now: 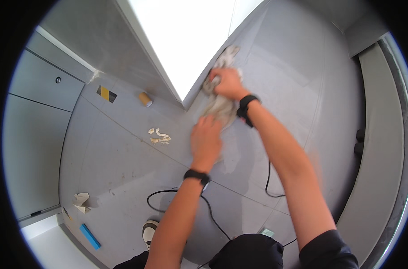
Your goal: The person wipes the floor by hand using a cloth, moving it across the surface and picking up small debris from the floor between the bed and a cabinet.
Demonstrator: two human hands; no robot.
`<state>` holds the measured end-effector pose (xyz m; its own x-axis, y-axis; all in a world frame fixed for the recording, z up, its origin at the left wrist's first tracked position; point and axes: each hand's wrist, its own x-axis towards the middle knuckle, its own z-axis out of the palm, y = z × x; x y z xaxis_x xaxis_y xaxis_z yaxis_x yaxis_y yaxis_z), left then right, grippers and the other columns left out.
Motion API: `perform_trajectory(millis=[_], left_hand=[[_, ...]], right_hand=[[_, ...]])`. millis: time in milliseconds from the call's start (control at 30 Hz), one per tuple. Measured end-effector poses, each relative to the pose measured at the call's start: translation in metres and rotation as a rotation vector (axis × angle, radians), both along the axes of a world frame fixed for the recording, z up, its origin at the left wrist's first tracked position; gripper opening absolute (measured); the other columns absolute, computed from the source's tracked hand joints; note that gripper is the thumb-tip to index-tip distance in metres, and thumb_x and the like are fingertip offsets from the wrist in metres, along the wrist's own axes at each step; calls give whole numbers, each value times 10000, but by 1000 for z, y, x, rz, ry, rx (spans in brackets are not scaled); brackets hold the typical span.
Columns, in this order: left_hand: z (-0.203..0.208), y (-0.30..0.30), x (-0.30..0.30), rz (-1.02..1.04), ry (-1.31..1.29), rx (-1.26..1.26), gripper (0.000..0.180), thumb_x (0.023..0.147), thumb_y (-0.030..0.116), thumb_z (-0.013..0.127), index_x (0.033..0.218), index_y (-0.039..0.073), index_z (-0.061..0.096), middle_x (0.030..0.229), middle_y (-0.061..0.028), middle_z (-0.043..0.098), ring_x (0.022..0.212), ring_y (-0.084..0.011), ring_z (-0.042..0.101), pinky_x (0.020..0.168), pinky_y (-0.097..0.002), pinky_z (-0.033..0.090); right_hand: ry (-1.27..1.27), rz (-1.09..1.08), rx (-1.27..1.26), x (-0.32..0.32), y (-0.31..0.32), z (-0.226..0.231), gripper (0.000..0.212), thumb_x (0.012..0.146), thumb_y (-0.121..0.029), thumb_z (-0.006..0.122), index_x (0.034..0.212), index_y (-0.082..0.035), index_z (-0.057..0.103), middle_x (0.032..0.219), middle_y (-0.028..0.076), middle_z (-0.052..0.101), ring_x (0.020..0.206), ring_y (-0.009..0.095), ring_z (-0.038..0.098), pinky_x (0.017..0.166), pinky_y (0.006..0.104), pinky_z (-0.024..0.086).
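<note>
A crumpled greyish-white rag (221, 109) lies stretched along the floor beside the base of a white-topped block. My right hand (231, 84) is closed around its bunched far part, close to the block's lower edge. Nearer to me, my left hand (206, 141) presses on the rag's near part with its fingers curled over it; motion blurs this hand, and its palm side is hidden. Dark bands circle both of my wrists. Left of the hands, a small patch of pale, crumbly scraps (160, 136) lies on the floor.
The white-topped block (181, 40) juts in from above. A small yellowish roll (145, 99), a torn paper piece (81, 202) and a blue bar (90, 236) lie on the left. A black cable (208, 204) curls near my shoe (149, 233). A grey ledge (379, 148) curves along the right.
</note>
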<state>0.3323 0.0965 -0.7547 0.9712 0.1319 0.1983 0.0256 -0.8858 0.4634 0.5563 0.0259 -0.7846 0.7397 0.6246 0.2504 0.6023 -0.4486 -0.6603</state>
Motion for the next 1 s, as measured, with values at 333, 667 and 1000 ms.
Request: perform_trajectory(millis=[333,667,1000], left_hand=[[8,21,-227,84,278,212,231,721,0,651,947,50,652,1135,-154,591,1046,-377,570,873,-483,497],[28,-75,-216,-204,77,-188,123,736,60,675,858,56,657,1097,-115,593,1072,-350,567,837,-462,498],[84,-188,-33,-219,109,-698,153,890,186,620,885,58,702,986,-161,682,949,-392,637,841,-483,495]], right_hand=[[61,551,215,-277,60,-10,167,573,-125,665,738,-143,685,773,90,668,841,324,614,861,436,444],[853,-7,429,-276,-163,93,337,652,-42,644,989,-49,618,874,32,617,885,150,580,816,357,510],[373,-445,-135,-288,-366,117,512,909,-293,690,1309,4,572,1290,209,640,1243,370,582,1061,440,452]])
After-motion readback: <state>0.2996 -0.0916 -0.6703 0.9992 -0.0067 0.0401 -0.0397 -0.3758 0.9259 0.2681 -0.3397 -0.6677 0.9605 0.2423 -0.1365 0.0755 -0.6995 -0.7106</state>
